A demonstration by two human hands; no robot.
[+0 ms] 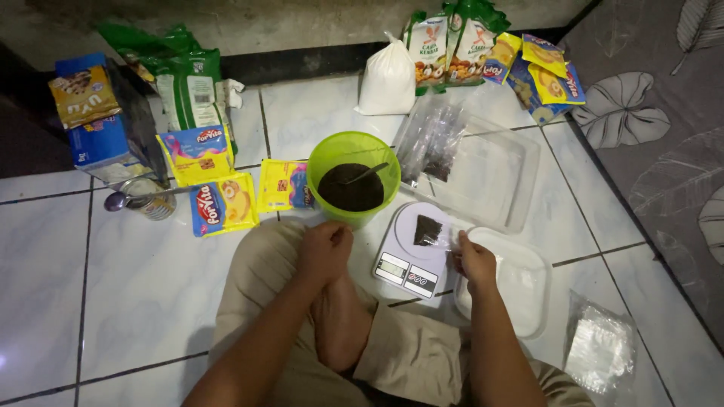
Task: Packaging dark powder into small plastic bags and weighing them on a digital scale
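Down at the lower middle of the frame, the left hand (324, 251) hangs loosely curled just below the rim of the green bucket (323, 158), its fingers bent inward and holding nothing that can be seen. The right hand (475, 262) sits to the right of the kitchen scale (411, 265), fingers pinched on the edge of a small clear bag (430, 230) with dark powder in it, which lies on the scale's round white platform. The bucket holds more dark powder with a spoon (367, 174) stuck in it.

Room to move is tight. The bucket touches the scale's upper left side, a clear tray (520, 162) crowds its upper right, and a white lid (528, 301) lies under the right wrist. A stack of clear bags (599, 350) rests at the lower right, close to the patterned mat (664, 128) that borders the floor on the right. The person's crossed legs fill the bottom centre. The widest open stretch of floor (128, 301) is at the lower left.

White glossy tiles with dark grout cover the ground. Along the top edge, against a dark wall, stand green packets (452, 45), a white sack (387, 79) and yellow sachets (547, 71). At the upper left are a blue box (98, 143), more sachets (222, 203) and a tin can (151, 202) with a spoon across it.
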